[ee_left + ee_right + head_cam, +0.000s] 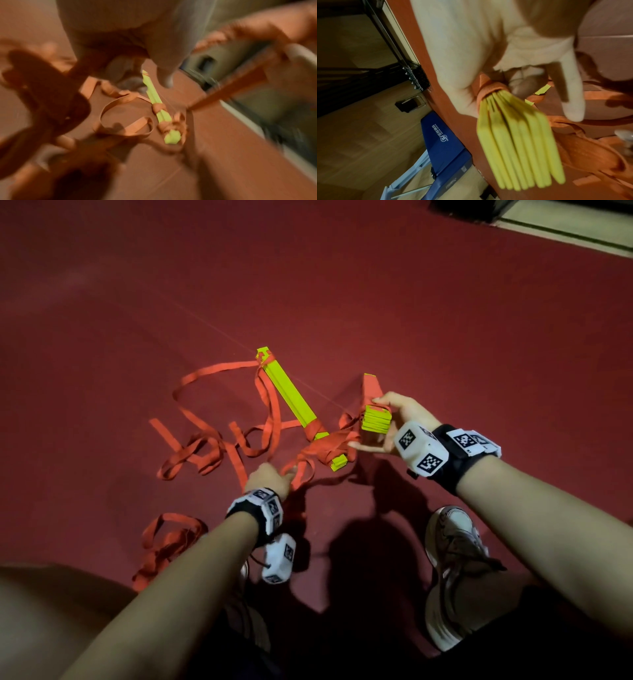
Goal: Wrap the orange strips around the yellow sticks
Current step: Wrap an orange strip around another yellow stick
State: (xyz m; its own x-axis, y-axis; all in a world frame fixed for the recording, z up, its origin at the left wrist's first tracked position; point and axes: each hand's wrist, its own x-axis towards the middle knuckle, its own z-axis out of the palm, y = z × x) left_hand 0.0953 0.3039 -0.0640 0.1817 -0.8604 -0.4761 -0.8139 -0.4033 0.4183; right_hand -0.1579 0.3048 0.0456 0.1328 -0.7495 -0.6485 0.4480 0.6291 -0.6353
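A person crouches over a dark red floor (376,285), seen from above. The right hand (394,419) grips one end of a bundle of flat yellow plastic sticks (376,422), fingers and thumb curled round it, held just above the floor. In the right wrist view this bundle (518,148) fans out into about seven slats, bound at the gripped end by a turn of flat orange woven strip (489,88).

The left hand (269,477) is lower, at the floor, its fingers closed on a loop of orange strip (301,470). The left wrist view is too blurred to confirm the hold.

A second bundle of yellow sticks (291,395) lies on the floor between the hands and slightly beyond, with orange strip wound near both ends. So there are two bundles. The strips lie in tangled loops (205,446) to the left, with another heap (164,546) beside the left forearm; a count of them cannot be made.

The sticks look light and stiff, likely to splay unless squeezed near the binding. The strip looks soft and limp, probably easy to snag; pinching it close to the bundle and keeping it taut should serve best.

A pale sneaker (452,559) shows below the right arm.
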